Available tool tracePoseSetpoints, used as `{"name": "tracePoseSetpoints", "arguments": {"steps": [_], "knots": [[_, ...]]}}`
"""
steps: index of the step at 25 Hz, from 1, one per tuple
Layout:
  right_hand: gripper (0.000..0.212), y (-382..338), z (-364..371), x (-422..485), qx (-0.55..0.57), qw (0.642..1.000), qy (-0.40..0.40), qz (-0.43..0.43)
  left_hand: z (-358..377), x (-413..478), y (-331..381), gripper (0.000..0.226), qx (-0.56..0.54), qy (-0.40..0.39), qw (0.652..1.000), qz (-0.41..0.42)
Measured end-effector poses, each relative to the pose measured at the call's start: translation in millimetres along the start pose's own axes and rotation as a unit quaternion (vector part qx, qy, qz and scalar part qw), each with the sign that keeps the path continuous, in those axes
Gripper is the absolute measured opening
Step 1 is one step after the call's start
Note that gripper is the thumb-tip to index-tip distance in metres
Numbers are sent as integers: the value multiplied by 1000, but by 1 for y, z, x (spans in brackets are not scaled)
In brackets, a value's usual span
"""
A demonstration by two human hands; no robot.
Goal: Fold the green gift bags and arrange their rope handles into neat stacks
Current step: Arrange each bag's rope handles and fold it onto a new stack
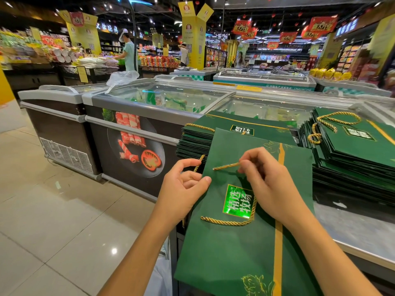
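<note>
Nearest, the flat dark-green paper gift bag (241,248) lies long axis near-to-far; the right hand (271,184) pinches its gold rope handle (226,166), left hand (181,189) thumb-clamping the bag's left edge.

The flat green gift bag (245,248) runs off the bottom edge, its left side covered by the left hand (181,189), and the rope handle (226,166) vanishes into the right hand's (269,178) pinch.

I'm in a supermarket: glass-topped chest freezers (162,99) stand just beyond my hands (230,184), stocked snack shelves (159,60) farther off, red sale banners (322,25) hanging overhead.
</note>
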State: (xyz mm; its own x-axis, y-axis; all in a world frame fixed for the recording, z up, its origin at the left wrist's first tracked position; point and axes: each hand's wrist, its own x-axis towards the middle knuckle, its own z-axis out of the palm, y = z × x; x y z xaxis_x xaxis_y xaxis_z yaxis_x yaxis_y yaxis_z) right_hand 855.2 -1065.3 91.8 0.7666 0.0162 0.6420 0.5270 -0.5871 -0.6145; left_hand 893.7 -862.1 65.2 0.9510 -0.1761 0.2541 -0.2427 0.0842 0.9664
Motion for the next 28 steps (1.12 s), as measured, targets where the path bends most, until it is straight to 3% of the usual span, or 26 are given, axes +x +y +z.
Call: {"name": "tracePoseSetpoints", "arguments": {"steps": [9,15,20,24,26,28], "knots": [[11,-3,-2,1,41,998,50,2,2,1,2,23,1,-1,1000,6],[21,-12,-18,-5,-136,988,51,-51,9,0,6,24,-55,33,997,-33],[29,-9,-51,-41,-239,957,159,32,6,-4,8,24,-133,45,989,-55],[41,-18,-67,-55,-77,949,210,221,12,-11,13,23,-195,65,976,-69],[35,-25,-71,-54,50,937,201,282,12,-12,21,20,-221,80,969,-71],[18,-33,-74,-49,119,932,191,283,12,-10,33,17,-232,91,966,-71]]}}
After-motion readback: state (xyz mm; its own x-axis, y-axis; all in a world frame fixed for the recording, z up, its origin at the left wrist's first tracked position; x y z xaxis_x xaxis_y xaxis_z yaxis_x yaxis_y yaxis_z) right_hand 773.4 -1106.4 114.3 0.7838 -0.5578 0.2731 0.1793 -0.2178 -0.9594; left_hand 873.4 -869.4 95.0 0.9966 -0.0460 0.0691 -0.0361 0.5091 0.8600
